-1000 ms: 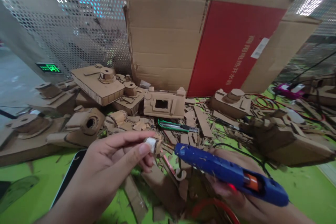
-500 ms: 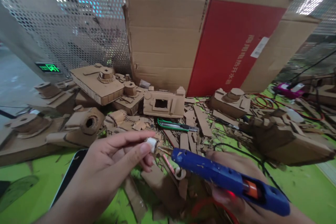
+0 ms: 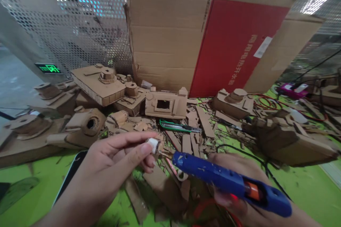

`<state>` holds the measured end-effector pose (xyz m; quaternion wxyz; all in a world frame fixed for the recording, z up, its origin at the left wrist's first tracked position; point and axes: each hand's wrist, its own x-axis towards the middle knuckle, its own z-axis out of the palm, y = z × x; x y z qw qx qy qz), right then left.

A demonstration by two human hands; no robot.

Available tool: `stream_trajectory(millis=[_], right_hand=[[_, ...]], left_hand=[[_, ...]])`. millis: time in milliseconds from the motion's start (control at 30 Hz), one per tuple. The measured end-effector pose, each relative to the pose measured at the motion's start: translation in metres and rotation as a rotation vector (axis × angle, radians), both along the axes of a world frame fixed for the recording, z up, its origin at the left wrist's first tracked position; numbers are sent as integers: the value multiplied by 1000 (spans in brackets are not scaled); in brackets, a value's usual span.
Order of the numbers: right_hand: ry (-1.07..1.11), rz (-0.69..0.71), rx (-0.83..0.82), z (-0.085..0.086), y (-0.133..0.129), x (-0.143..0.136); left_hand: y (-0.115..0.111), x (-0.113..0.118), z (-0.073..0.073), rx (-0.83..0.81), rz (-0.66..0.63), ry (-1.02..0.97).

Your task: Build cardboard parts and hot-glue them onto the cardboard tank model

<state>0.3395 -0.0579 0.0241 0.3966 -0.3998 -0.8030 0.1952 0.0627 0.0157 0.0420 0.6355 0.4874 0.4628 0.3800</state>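
Observation:
Between thumb and fingers, my left hand pinches a small cardboard piece with a white face. My right hand is wrapped round a blue hot glue gun, which shows an orange part inside and a red glow beneath. The gun's metal nozzle points left and sits at the edge of the small piece; whether it touches cannot be made out. Under both hands lie cardboard strips and a small pale ring.
A green utility knife lies among scraps beyond my hands. Cardboard tank-like models stand left, at the centre and right. A large carton rises behind. A black cord crosses on the right, and a phone lies partly under my left arm.
The glue gun has shifted slightly left, its nozzle now closer against the small piece. My left hand keeps its pinch, with the piece turned a little.

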Motion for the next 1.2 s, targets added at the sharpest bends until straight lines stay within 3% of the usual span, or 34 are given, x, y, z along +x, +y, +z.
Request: stream_trajectory(millis=[200, 433, 500, 633, 733, 867, 1200], right_hand=[[-36, -74, 41, 10, 2, -2], [-39, -47, -6, 2, -1, 2], [-30, -96, -9, 0, 1, 2], [22, -186, -90, -3, 4, 1], [14, -252, -119, -6, 4, 0], [-1, -303, -115, -9, 4, 1], [18, -306, -165, -8, 6, -1]], left_hand=[[1, 2, 1, 4, -19, -15], [4, -5, 1, 129, -21, 95], [5, -7, 7, 302, 34, 221], [8, -5, 15, 888, 171, 572], [11, 1, 11, 1144, 62, 726], [16, 7, 3, 1297, -123, 770], [21, 0, -12, 1356, -230, 766]])
